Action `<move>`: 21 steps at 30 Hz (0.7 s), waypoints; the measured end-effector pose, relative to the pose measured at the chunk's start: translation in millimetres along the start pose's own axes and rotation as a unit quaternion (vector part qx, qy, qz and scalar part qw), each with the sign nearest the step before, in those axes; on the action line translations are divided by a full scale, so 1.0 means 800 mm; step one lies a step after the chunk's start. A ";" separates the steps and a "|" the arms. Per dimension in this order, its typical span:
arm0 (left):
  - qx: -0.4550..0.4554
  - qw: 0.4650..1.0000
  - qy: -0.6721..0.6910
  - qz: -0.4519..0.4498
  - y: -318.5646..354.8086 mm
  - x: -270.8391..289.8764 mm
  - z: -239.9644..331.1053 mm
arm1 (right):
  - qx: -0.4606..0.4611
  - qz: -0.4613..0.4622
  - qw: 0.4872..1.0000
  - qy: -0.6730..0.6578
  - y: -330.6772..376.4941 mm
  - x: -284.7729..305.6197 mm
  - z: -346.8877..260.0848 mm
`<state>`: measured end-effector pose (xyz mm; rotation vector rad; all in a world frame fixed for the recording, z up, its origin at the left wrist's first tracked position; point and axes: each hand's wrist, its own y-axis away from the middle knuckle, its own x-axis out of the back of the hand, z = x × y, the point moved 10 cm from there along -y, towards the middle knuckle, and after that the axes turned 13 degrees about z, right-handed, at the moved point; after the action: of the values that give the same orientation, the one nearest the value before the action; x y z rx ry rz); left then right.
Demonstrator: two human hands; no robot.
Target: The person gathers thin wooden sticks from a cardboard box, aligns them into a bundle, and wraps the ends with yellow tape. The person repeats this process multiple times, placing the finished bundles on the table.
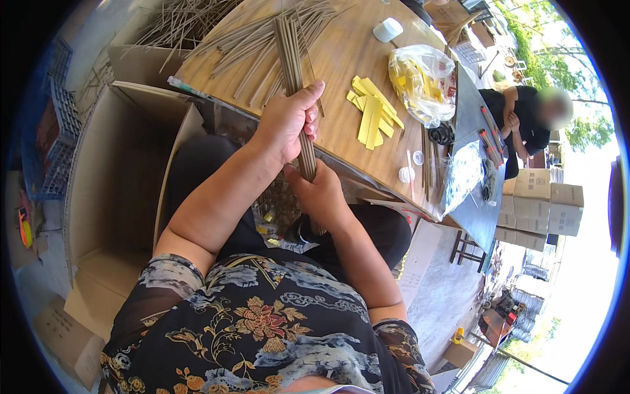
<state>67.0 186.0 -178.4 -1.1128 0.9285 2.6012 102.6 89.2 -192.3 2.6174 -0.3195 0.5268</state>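
Both my hands grip a bundle of thin brown sticks (pixel 289 59), held at a slant over the near edge of the wooden table (pixel 341 52). My left hand (pixel 289 121) wraps round its middle, with the thumb laid along the sticks. Lower down, my right hand (pixel 320 197) is closed round the bundle near its bottom end. One thin stick stands out a little from the others beside my left hand. Many loose sticks (pixel 246 49) lie fanned across the table beyond my left hand. A small pile of yellow strips (pixel 374 115) rests to the right of the bundle.
A clear plastic bag (pixel 423 85) of yellow strips and a white round container (pixel 388 30) stand farther right. At my left is an open cardboard box (pixel 118 177); another box (pixel 146 65) holds sticks. A person (pixel 525 118) sits across, near stacked cartons (pixel 531 203).
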 end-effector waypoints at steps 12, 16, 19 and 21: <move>-0.023 0.999 0.036 0.029 -0.011 0.021 0.022 | -0.015 -0.001 1.000 0.019 0.002 -0.006 0.003; -0.061 0.996 0.062 0.015 -0.008 0.019 0.038 | 0.077 0.081 0.985 0.133 -0.002 0.013 -0.026; -0.069 0.997 0.038 -0.003 0.000 0.010 0.027 | 0.124 0.122 0.963 0.206 -0.011 0.019 -0.032; -0.045 0.998 0.027 -0.032 0.011 0.005 0.008 | 0.180 0.156 0.946 0.219 -0.008 0.022 -0.042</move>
<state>56.5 182.6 -173.6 -1.2190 0.7795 2.5971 110.1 108.5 -159.9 2.6954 -0.5357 1.3632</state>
